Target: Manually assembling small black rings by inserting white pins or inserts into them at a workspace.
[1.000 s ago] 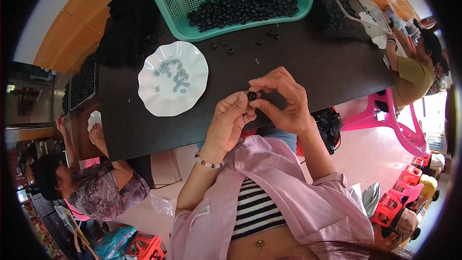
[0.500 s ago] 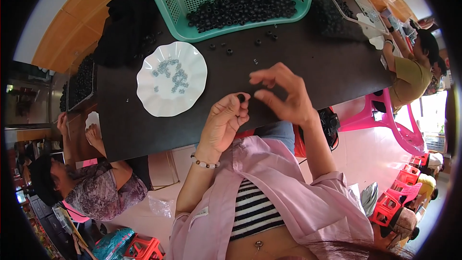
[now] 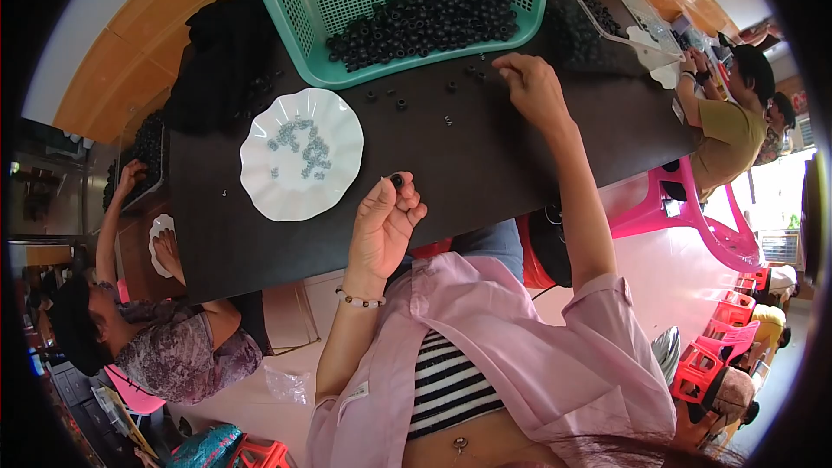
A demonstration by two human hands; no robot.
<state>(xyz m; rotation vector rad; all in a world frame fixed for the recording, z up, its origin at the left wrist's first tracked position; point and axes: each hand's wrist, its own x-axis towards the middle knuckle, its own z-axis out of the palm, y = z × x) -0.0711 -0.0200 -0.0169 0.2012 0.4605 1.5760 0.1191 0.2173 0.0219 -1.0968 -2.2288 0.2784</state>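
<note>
My left hand is raised over the table's near edge, thumb and fingers closed on a small black ring-shaped part whose hole faces up. My right hand reaches out past the middle of the dark table, fingers loosely bent and thumb a little apart, with nothing visible in it. Close to its fingertips lie a few loose black parts, just in front of the green basket. A tiny metal spring rests nearer to me. Several small silvery spring-like pieces sit in the white scalloped plate.
The basket holds a heap of black parts. Black cloth lies at the far left, and a clear tray stands far right. One co-worker sits at left, another at right by a pink chair.
My right hand has moved away from my left hand, outward toward the loose parts by the basket. My left hand keeps its grip on the black part. The whole view has shifted slightly.
</note>
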